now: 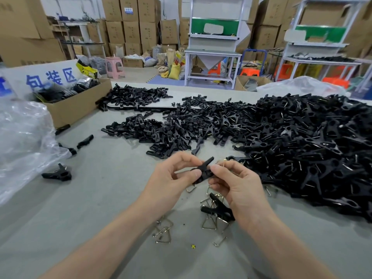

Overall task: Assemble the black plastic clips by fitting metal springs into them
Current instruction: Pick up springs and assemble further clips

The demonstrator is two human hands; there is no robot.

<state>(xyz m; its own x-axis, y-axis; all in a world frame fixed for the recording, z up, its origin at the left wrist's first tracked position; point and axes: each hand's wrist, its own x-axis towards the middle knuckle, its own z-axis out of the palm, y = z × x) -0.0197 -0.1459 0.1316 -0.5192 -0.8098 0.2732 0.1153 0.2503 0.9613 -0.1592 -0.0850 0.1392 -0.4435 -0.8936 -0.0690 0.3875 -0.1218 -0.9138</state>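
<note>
Clips [291,141] of black plastic lie in a large heap across the far and right side of the tabletop [96,198]. The heap runs off the right edge of view, so its extent cannot be stated. The pieces are judged light, stiff and smooth: each should bear a firm pinch without bending, but may slide between fingers.

Left hand [171,182] and right hand [237,186] meet above the near tabletop, just in front of the heap. Each grip is pressed together, thumb and forefinger pinching one single clip [203,169] at its middle and lower body. Its pointed end stands free, tilted up to the right. The best hold is judged to be the broad flat body, leaving the spring seat clear.

Springs [165,232] of bent wire lie loose below the hands, some touching a second clip [218,210]. They are judged thin, springy and liable to flick away; take them by the closed end.

A metal glint beside the right forefinger may be a spring; not confirmed. Thumbs cover the seat, so the fit cannot be told.
</note>
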